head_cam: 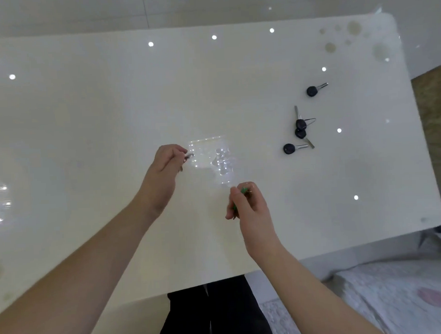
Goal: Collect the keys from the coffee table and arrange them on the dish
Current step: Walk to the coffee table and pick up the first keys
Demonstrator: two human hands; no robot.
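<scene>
Left grip [164, 166]: fingers pinched on a small metal item [189, 155], probably a key, though too blurred to name with certainty. It is held at the near-left edge of the dish, apparently so the item can be set inside.

Right grip [246, 203]: fingers curled around a green-handled item [243, 191] with a glint of metal ring, presumably another key. It waits just short of the dish's near corner, likely next in turn.

Dish [210, 157]: clear glass, roughly square, hard to read against the glare. It lies between the two grips and slightly beyond them; whether it already holds anything cannot be told.

Black-headed keys, uncollected, all well to the right of the right grip and beyond it: one single [295, 147], a touching pair [301, 126], and a farther single [315, 89].

Surface [85, 109]: glossy white coffee table, speckled with lamp reflections.

Judgement: collection is partly done; four keys remain.
</scene>
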